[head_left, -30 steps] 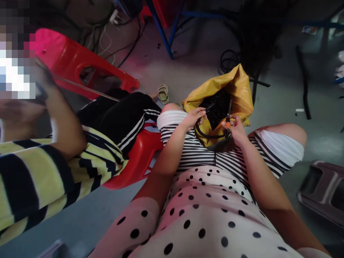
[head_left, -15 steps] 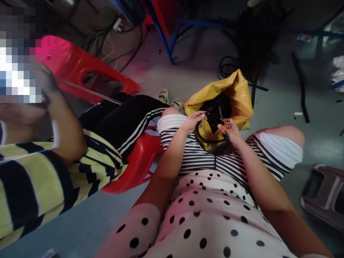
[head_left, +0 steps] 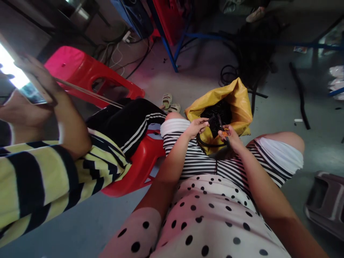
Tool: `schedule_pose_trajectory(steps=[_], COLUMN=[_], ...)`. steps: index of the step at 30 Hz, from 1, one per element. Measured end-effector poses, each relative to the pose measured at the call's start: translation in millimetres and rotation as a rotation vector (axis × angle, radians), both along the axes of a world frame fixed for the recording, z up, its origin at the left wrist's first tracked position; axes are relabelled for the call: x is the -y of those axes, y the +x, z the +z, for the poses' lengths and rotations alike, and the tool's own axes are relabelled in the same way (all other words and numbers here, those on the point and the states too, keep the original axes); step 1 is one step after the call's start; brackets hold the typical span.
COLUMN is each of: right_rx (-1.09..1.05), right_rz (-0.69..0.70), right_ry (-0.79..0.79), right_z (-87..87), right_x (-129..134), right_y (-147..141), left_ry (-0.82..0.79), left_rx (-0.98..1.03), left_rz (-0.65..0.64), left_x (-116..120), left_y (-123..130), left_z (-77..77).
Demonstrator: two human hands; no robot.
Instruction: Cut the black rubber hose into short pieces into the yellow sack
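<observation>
No lettering, number or sign can be read. The phone screen (head_left: pixel 18 75) toward ten o'clock is too bright to make out, the coloured scrap (head_left: pixel 300 49) toward two o'clock too small and dim, and the sandal (head_left: pixel 167 100) near twelve o'clock shows only unclear dark marks.

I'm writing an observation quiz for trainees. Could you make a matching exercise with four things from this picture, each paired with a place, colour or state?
Things:
1. Scissors
2. Black tubing
3. Sack
4. Stool at the far right

Descriptions:
A. Greyish
B. Held in the camera wearer's left hand
C. Yellow, with its mouth open
D. Held in the camera wearer's right hand

Right pairs: 1-D, 2-B, 3-C, 4-A
</observation>
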State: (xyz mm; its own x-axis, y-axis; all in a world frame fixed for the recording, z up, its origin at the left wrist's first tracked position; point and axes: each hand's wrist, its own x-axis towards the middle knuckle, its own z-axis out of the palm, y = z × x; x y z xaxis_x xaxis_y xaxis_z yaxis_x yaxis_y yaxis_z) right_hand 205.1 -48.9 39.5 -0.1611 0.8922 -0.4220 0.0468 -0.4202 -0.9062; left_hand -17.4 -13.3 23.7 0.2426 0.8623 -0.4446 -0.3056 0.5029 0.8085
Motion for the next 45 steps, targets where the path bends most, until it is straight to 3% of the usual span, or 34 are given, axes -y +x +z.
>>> schedule_pose_trajectory(steps=[4,7,14,21,29,45], right_rx=[0.014,0.153,0.234,0.283,0.135,0.218], right_rz=[-0.008,0.015,0.115,0.173,0.210,0.274], right_ry=[-0.048,-0.084,-0.050,-0.052,-0.045,-0.014], right_z=[-6.1,-11.5,-18.0,-19.2,-10.0,-5.6], right_x=[0,-1,1,0,7,7], right_y=[3,7,10,12,4,1], left_ry=[-0.046,-0.096,-0.075,-0.012,0.008,-0.025], left_rx=[-0.041,-0.115,-0.190,-0.173,-0.194,-0.238], left_rz=[0.166,0.285,0.129,0.060,0.030,-0.024], left_x=[3,7,13,15,16,17], left_y=[6,14,20,14,15,16], left_z=[1.9,2.4,4.1,5.1,10.8,11.0])
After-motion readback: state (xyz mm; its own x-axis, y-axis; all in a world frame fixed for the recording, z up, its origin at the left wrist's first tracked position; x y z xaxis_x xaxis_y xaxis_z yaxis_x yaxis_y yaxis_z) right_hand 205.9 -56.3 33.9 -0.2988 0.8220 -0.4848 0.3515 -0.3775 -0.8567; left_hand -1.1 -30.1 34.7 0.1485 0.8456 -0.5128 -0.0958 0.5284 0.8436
